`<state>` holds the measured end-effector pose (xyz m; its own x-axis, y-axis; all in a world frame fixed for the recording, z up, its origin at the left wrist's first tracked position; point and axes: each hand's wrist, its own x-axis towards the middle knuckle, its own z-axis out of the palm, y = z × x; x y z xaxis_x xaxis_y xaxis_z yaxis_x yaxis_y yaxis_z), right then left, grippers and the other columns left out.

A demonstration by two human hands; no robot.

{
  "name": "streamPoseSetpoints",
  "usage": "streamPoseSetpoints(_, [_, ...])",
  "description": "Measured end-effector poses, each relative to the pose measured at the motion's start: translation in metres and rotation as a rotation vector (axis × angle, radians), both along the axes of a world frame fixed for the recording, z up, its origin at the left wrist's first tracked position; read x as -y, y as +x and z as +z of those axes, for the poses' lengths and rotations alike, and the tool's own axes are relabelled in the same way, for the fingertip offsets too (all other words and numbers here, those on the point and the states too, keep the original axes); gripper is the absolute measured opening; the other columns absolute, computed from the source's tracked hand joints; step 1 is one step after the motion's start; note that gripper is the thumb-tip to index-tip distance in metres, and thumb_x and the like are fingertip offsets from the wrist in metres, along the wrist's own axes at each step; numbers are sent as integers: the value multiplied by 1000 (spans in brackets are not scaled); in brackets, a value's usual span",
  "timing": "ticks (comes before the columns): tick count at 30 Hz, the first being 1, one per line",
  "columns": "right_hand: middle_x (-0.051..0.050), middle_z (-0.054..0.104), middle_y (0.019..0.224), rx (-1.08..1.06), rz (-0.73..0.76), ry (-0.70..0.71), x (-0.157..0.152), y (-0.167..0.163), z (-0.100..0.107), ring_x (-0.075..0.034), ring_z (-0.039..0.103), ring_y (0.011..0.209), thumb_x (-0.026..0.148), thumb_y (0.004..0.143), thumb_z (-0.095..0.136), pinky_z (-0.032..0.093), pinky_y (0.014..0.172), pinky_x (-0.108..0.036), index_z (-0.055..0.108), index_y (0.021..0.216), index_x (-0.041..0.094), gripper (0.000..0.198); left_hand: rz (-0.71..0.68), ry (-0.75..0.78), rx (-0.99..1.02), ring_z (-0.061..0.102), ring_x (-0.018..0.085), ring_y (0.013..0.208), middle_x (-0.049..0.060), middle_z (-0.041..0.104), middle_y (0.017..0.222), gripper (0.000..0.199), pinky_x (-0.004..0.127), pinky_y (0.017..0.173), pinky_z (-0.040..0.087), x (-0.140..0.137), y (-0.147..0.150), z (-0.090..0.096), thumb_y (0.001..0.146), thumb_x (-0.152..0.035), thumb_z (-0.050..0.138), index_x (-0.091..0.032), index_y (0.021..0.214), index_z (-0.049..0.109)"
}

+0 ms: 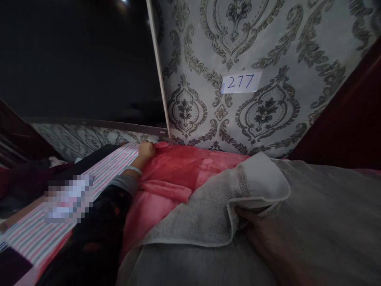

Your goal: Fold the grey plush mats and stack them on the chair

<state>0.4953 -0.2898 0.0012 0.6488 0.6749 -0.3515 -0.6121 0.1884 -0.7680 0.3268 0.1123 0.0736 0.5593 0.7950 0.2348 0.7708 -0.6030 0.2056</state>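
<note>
My left hand [147,151] is closed near the far edge of a red and pink plush blanket [181,167], its fist gripping the blanket where it meets the wall. A bracelet shows on that wrist, below a dark sleeve. My right hand [258,228] is in shadow at the lower right, its fingers tucked into a fold of a grey towel [202,212] with a pale hem. One corner of the towel is turned up, and it lies partly across the blanket. The right fingertips are partly hidden by the fold.
A striped cloth [110,169] runs along the left, with a blurred patch over it. Behind stands patterned wallpaper [196,51] bearing a paper label [242,82] reading 277. A large dark screen [77,59] fills the upper left. Grey cloth [330,222] covers the right.
</note>
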Motion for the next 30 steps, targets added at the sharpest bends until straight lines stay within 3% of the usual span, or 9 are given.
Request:
streamPoseSetpoints(3, [-3,76,105,-3,12,0,0,0,1,-33,65,112,27,41,93,56,98,-47,76,87,25,49,-76,-8,-2,65,24,108,10,71,111,25,35,95,51,31,-2,1,95,-29,53,-16,106,71])
streamPoseSetpoints(8, [-1,76,105,2,30,26,-1,2,-4,-31,66,112,26,44,93,55,101,-44,76,87,26,47,-768,-331,-38,61,22,120,6,67,130,43,33,102,46,118,-29,-6,87,-48,63,-25,123,66])
streamPoseSetpoints(10, [-1,76,104,11,35,42,-1,2,-4,-30,66,111,26,44,92,55,100,-43,76,88,26,46,-865,-399,-105,61,24,119,5,67,129,48,33,100,46,143,-40,-9,78,-48,72,-28,121,67])
streamPoseSetpoints(12, [-1,77,103,22,58,62,-2,2,-4,-29,66,111,27,46,92,55,100,-42,76,88,26,45,-814,-382,-138,64,23,105,5,70,116,38,32,92,49,152,-45,-8,77,-43,74,-25,110,70])
streamPoseSetpoints(15, [-1,77,102,28,80,93,-3,2,-2,-29,66,111,27,46,92,54,101,-43,76,89,25,46,-619,-284,-87,65,20,88,4,71,97,17,31,81,50,136,-38,-1,83,-31,62,-20,95,69])
streamPoseSetpoints(20, [-3,77,100,32,140,119,-4,2,-3,-31,66,113,31,45,92,53,101,-45,75,87,23,45,-82,55,118,65,24,99,11,71,108,24,33,88,48,83,-16,23,87,-21,52,-15,107,64])
streamPoseSetpoints(24, [-3,77,102,51,137,178,-6,2,-7,-32,67,109,31,48,91,53,100,-48,76,93,24,48,245,111,9,65,29,107,16,71,116,30,35,87,47,59,-14,27,94,-28,47,-15,118,61])
streamPoseSetpoints(27, [-4,77,102,57,144,204,-7,2,-7,-31,67,110,30,51,90,51,102,-48,76,97,24,49,367,118,-29,65,31,109,17,70,117,35,36,85,47,47,-18,20,98,-35,44,-17,123,59])
streamPoseSetpoints(30, [-4,77,102,41,130,184,-7,2,-6,-30,66,113,29,49,90,49,105,-47,76,96,24,49,344,127,-72,65,31,110,16,71,118,37,36,87,46,37,-22,10,99,-38,41,-18,122,61])
